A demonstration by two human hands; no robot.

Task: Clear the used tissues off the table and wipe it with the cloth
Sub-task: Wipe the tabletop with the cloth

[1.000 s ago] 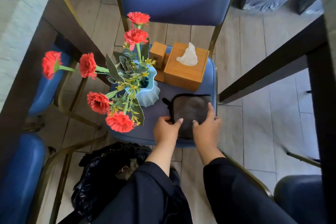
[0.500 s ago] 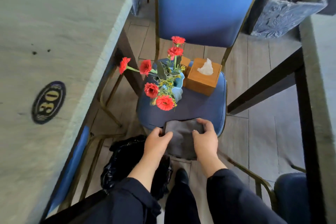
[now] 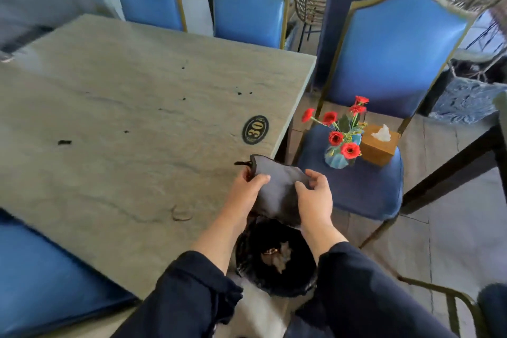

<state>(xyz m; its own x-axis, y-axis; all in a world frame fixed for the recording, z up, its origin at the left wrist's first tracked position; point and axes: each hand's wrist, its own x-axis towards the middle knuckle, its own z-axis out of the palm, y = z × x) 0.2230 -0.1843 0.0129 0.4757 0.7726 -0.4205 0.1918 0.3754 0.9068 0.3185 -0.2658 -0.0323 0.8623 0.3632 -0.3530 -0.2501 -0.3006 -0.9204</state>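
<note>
A black bin bag (image 3: 275, 258) sits open on the floor between the person's forearms, with a few brownish scraps inside; what they are is not clear. On the seat of the nearest blue chair (image 3: 365, 189) stands a wooden tissue box (image 3: 378, 148) with one white tissue (image 3: 382, 133) poking out of its top. Just beside it is a pale blue vase (image 3: 336, 158) holding red flowers (image 3: 344, 143), about six blooms.

The left hand (image 3: 247, 192) pinches the near left edge of a grey cloth (image 3: 277, 186), thumb on top. The right hand (image 3: 314, 197) grips the cloth's right side with curled fingers, thumb across the fabric. Both forearms reach forward out of dark sleeves. The cloth hangs between the hands over the near right corner of the tabletop (image 3: 137, 118), its black-edged far corner lifted above the stone surface.

The tabletop carries an oval plaque (image 3: 255, 129) reading 30 and several small dark crumbs. Two more blue chairs stand at its far side.
</note>
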